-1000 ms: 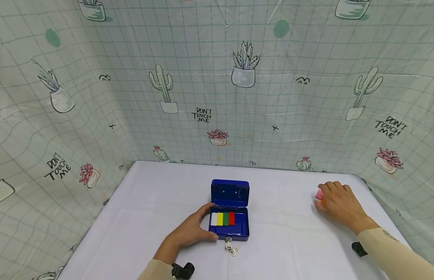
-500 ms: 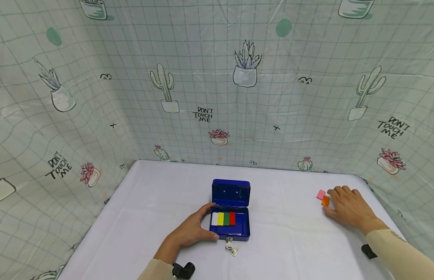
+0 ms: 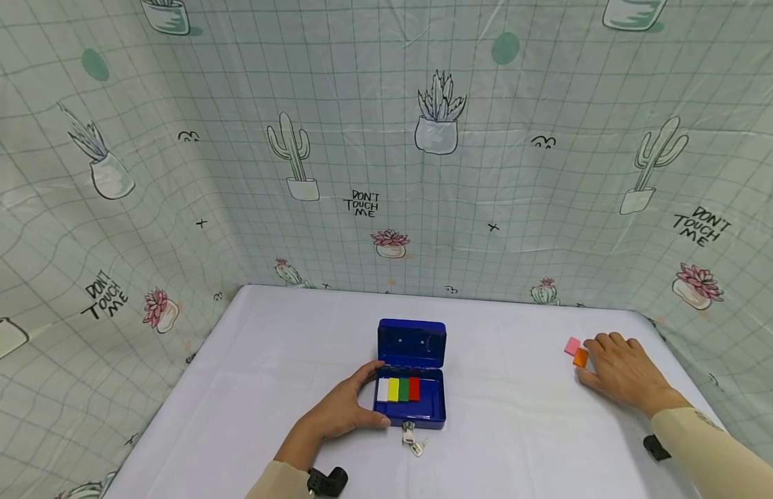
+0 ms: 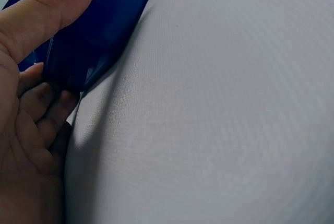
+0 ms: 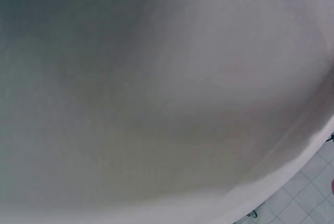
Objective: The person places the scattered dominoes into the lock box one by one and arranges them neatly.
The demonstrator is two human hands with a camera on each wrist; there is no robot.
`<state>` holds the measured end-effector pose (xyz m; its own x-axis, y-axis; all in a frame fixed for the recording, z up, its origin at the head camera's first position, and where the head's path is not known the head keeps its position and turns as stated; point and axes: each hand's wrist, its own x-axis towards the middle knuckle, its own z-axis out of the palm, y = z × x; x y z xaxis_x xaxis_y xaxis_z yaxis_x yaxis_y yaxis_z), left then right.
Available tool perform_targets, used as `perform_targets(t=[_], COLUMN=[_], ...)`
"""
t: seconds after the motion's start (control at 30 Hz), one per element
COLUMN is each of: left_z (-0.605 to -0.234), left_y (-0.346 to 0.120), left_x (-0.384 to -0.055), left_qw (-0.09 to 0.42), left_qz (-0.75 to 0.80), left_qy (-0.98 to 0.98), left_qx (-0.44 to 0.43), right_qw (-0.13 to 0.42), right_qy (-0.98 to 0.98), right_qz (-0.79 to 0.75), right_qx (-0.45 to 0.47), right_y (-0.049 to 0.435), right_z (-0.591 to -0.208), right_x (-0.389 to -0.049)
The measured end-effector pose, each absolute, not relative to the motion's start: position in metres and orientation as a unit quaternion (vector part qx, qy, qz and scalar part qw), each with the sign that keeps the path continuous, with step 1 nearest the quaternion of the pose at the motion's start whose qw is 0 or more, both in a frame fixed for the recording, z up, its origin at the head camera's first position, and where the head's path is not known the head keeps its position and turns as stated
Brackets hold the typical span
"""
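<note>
A blue metal cash box [image 3: 431, 396] lies with its lid [image 3: 411, 344] raised in the middle of the table. White, yellow [image 3: 393, 389], green and red [image 3: 414, 389] blocks stand in a row inside it. My left hand [image 3: 339, 409] grips the box's left end, thumb at the front edge and fingers toward the back corner; the left wrist view shows thumb and fingers about the blue wall. Far to the right, my right hand [image 3: 626, 371] rests by an orange block [image 3: 580, 357], fingers loosely bent, with a pink block [image 3: 572, 346] just beyond. Its palm side is hidden.
Keys [image 3: 416, 449] hang from the lock [image 3: 408, 433] at the box's front. A white cloth covers the table [image 3: 499, 443]. A printed cactus curtain [image 3: 336, 138] rises behind and along both sides.
My right hand has drawn back a little to the right, uncovering the pink and orange blocks, and then stayed put. The left hand keeps its grip on the box.
</note>
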<state>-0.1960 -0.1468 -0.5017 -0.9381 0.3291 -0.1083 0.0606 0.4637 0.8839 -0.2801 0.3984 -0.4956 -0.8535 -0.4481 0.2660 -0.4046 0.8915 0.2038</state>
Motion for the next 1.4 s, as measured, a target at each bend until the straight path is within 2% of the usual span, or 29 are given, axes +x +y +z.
perform_targets(t=[0.8, 1.4], left_z=[-0.5029, -0.5027], left_y=[-0.1461, -0.1462], left_x=[-0.1978, -0.197], left_qw=[0.131, 0.128], left_qz=[0.503, 0.504], left_qy=[0.846, 0.845], left_qx=[0.114, 0.121], right_qw=[0.128, 0.234], right_qy=[-0.966, -0.939], right_qz=[-0.057, -0.047], right_qx=[0.218, 0.249], right_y=[0.3979, 0.3953], right_z=[-0.4979, -0.5004], right_x=[-0.2797, -0.28])
